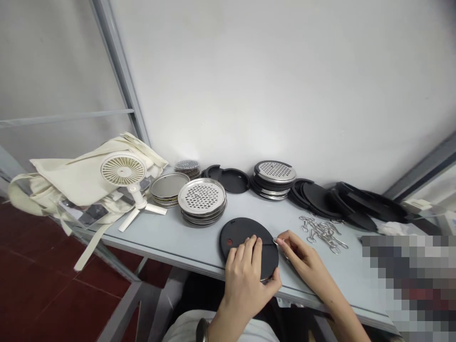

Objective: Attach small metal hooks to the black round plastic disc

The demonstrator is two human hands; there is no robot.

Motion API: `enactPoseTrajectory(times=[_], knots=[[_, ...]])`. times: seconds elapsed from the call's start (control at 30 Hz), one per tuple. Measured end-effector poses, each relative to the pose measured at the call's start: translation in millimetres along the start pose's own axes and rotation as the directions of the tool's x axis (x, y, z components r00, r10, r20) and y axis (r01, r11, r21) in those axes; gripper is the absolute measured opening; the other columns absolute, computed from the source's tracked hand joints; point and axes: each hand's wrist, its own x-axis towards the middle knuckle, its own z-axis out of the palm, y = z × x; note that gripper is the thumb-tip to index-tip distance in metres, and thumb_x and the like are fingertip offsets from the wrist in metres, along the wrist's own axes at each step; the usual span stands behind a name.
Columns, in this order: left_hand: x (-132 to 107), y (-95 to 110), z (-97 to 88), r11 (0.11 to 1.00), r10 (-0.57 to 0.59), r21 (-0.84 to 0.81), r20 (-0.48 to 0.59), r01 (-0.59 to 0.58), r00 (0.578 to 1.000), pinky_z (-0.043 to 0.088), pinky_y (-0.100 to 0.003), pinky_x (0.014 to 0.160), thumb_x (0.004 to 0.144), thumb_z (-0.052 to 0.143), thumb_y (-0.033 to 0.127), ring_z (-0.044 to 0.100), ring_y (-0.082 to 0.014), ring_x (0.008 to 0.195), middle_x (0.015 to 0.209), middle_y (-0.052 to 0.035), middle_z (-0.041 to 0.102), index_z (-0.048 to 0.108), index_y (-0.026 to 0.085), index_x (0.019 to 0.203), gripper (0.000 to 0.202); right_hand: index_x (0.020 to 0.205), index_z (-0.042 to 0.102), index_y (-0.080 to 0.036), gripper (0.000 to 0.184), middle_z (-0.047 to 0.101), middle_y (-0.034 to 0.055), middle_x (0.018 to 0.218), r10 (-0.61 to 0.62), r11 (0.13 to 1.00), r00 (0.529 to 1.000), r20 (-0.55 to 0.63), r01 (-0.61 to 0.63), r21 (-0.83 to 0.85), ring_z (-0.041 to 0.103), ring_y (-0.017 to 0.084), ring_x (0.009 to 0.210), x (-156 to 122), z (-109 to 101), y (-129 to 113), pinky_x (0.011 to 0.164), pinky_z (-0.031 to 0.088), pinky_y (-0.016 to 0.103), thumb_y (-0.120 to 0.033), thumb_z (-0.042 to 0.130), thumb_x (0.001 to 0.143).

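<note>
At far left, a cream canvas tote bag [81, 175] slumps on the end of a pale grey table [156, 237], with a white folding desk fan [123, 170] standing against it. Moving right along the back of the table come a stack of round steel-rimmed discs [169, 188], a taller stack of perforated stainless steel discs [202, 199], a flat black notched ring [231, 180], and another stack topped by a perforated steel disc [274, 172]. At the front, a round matte black disc [245, 242] with a small red dot lies under the left hand [244, 280], whose slightly spread fingers press across its face while the thumb reaches toward the lower rim. Just right of it, the right hand [306, 259] pinches a small steel wire clip [275, 242] between thumb and forefinger, right at the disc's edge. Further right sit a tangled heap of steel wire clips [322, 235] and overlapping flat black rings [366, 204]. Only this one disc is in hand; the stacks and heap still hold many pieces.
</note>
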Motion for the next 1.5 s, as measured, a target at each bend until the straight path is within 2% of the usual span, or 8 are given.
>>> enactPoseTrajectory(times=[0.1, 0.3, 0.47, 0.7, 0.8, 1.0, 1.5], knots=[[0.3, 0.5, -0.7, 1.0, 0.001, 0.002, 0.0, -0.001, 1.0, 0.044, -0.038, 0.087, 0.077, 0.06, 0.032, 0.059, -0.0249, 0.105, 0.123, -0.0092, 0.062, 0.055, 0.013, 0.126, 0.052, 0.094, 0.053, -0.021, 0.028, 0.047, -0.0028, 0.07, 0.002, 1.0, 1.0, -0.01, -0.002, 0.016, 0.041, 0.013, 0.063, 0.2, 0.6, 2.9, 0.061, 0.035, 0.025, -0.048, 0.046, 0.095], [0.6, 0.6, -1.8, 1.0, 0.002, -0.002, 0.0, -0.002, 1.0, 0.044, -0.038, 0.086, 0.078, 0.06, 0.031, 0.059, -0.0247, 0.106, 0.123, -0.0091, 0.062, 0.056, 0.013, 0.125, 0.051, 0.113, 0.051, -0.021, 0.03, 0.048, -0.0025, 0.073, 0.001, 0.995, 1.0, -0.032, 0.002, 0.099, 0.046, 0.014, 0.067, 0.9, 2.7, 6.0, 0.065, 0.039, 0.025, -0.045, 0.049, 0.095], [0.1, 0.1, -1.5, 1.0, 0.004, -0.001, 0.012, -0.004, 1.0, 0.044, -0.038, 0.088, 0.078, 0.06, 0.032, 0.058, -0.0253, 0.107, 0.125, -0.0091, 0.061, 0.055, 0.013, 0.126, 0.052, 0.128, 0.049, -0.023, 0.037, 0.048, -0.0023, 0.075, -0.012, 0.995, 1.0, 0.011, 0.011, 0.102, 0.049, 0.015, 0.07, -0.5, 0.7, 2.7, 0.067, 0.041, 0.025, -0.043, 0.046, 0.096], [2.3, 0.9, -3.7, 1.0, 0.006, 0.021, 0.024, -0.006, 1.0, 0.044, -0.038, 0.087, 0.079, 0.059, 0.032, 0.059, -0.0257, 0.106, 0.123, -0.0099, 0.062, 0.055, 0.013, 0.126, 0.051, 0.129, 0.051, -0.022, 0.041, 0.053, 0.0001, 0.079, 0.001, 0.991, 1.0, -0.004, 0.0, 0.136, 0.051, 0.016, 0.072, -0.8, -1.3, -1.5, 0.066, 0.044, 0.025, -0.045, 0.047, 0.095], [1.9, 1.3, -3.8, 1.0, 0.005, 0.02, 0.027, -0.006, 1.0, 0.044, -0.039, 0.087, 0.079, 0.059, 0.033, 0.059, -0.0252, 0.106, 0.124, -0.0092, 0.062, 0.055, 0.013, 0.126, 0.051, 0.128, 0.051, -0.021, 0.041, 0.055, 0.0006, 0.079, -0.005, 0.993, 1.0, 0.025, 0.002, 0.118, 0.051, 0.016, 0.071, -0.7, -0.6, -1.3, 0.066, 0.044, 0.025, -0.045, 0.047, 0.095], [0.7, 1.9, -3.1, 1.0, -0.002, 0.01, 0.02, 0.002, 1.0, 0.044, -0.038, 0.088, 0.079, 0.059, 0.032, 0.059, -0.0248, 0.107, 0.124, -0.0087, 0.062, 0.055, 0.013, 0.126, 0.051, 0.124, 0.053, -0.021, 0.038, 0.05, -0.0022, 0.071, -0.014, 0.994, 0.999, 0.039, 0.009, 0.106, 0.047, 0.014, 0.065, -0.4, 0.6, -1.4, 0.062, 0.041, 0.025, -0.044, 0.047, 0.095], [2.9, 2.0, -4.0, 0.999, 0.004, 0.034, 0.019, -0.004, 1.0, 0.046, -0.038, 0.087, 0.078, 0.06, 0.033, 0.059, -0.0256, 0.106, 0.123, -0.0098, 0.062, 0.055, 0.014, 0.125, 0.05, 0.123, 0.051, -0.019, 0.038, 0.047, -0.002, 0.071, -0.026, 0.998, 0.999, 0.048, 0.024, 0.058, 0.046, 0.015, 0.065, 0.1, 1.7, 0.6, 0.063, 0.041, 0.026, -0.046, 0.043, 0.097]])
